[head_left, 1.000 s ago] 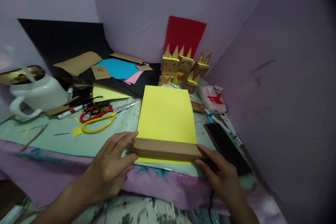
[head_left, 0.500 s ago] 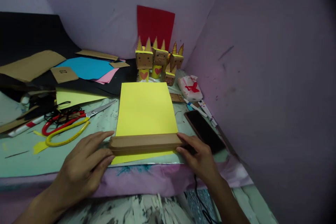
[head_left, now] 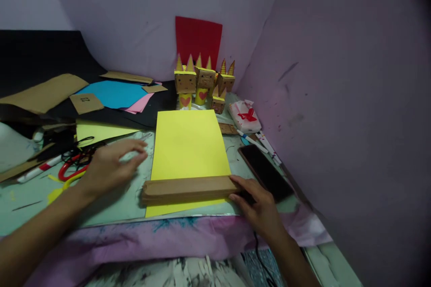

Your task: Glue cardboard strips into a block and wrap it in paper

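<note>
Right hand (head_left: 261,208) presses fingertips on the end of the long brown cardboard strip (head_left: 188,189) lying across the yellow paper sheet (head_left: 188,145); left hand (head_left: 109,167), blurred, hovers open-fingered, hiding the red-and-yellow scissors (head_left: 69,172).

A matt yellow paper sheet (head_left: 188,143) lies smooth under a long block of brown cardboard (head_left: 188,189) with a dull, fibrous face. The counter (head_left: 128,202) shows a pale green, paint-smeared surface edged in wrinkled lilac cloth (head_left: 202,233). A dark phone (head_left: 265,171) has a glossy glass face. Small cardboard figures (head_left: 202,83) carry yellow paper trim before matt red paper (head_left: 198,38).
</note>
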The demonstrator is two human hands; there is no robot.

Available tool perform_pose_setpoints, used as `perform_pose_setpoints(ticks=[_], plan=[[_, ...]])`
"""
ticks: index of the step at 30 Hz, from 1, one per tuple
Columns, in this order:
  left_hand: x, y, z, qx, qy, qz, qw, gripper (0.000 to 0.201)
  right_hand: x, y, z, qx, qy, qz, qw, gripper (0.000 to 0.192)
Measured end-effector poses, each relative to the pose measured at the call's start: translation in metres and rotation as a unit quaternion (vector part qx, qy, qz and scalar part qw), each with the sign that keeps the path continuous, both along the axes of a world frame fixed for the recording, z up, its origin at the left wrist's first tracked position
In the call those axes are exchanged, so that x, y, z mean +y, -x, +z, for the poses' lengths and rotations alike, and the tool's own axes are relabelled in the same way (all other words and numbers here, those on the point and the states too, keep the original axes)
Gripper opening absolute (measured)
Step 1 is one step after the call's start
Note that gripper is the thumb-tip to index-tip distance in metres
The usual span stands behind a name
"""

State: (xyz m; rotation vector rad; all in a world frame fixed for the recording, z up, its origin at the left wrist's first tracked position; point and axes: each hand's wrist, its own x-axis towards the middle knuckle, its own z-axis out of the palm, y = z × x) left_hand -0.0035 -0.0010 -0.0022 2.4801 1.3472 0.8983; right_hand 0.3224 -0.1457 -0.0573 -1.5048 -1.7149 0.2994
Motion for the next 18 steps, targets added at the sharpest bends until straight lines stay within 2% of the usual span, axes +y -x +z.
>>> perform_pose_setpoints(ticks=[4, 7, 9, 13, 18], plan=[[0.085, -0.036, 0.026, 0.083, 0.054, 0.010, 0.995, 0.026, -0.001, 0.000, -0.002, 0.020, -0.004, -0.007, 1.000, 0.031], [0.137, -0.068, 0.029, 0.148, 0.079, -0.022, 0.986, 0.033, -0.004, 0.001, -0.003, 0.042, -0.003, -0.015, 0.999, 0.030], [0.158, -0.083, 0.028, 0.177, 0.110, -0.038, 0.977, 0.035, -0.005, 0.002, -0.003, 0.060, 0.001, -0.025, 0.998, 0.031], [0.170, -0.089, 0.030, 0.178, 0.188, -0.030, 0.965, 0.030, -0.010, 0.005, -0.001, 0.111, 0.004, -0.059, 0.992, 0.031], [0.152, -0.051, 0.046, 0.041, 0.292, 0.059, 0.954, 0.030, -0.013, 0.010, 0.009, 0.205, -0.031, -0.141, 0.968, 0.012]])
